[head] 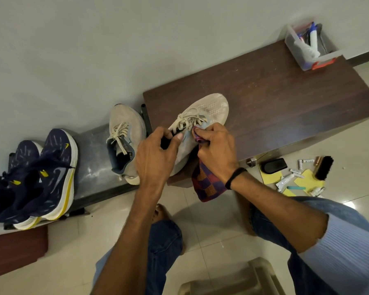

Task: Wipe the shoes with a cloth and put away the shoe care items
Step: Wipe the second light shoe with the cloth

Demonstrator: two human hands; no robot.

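A dark wooden bench (285, 99) stood against a pale wall (94, 50), with a white shoe (211, 107) lying on its near end. The left hand (156, 154) curled round the shoe's collar; the right hand (215, 152) pinched a checked cloth (207, 184) against its side. A brush (324, 168) and tubes (284, 180) lay on the floor (211, 231).

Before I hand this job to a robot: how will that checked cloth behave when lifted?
Probably floppy: the cloth hangs limp below the right hand pinching it against the shoe. Likely light, since fingertips alone hold it. Its loose tail may well drag or snag.
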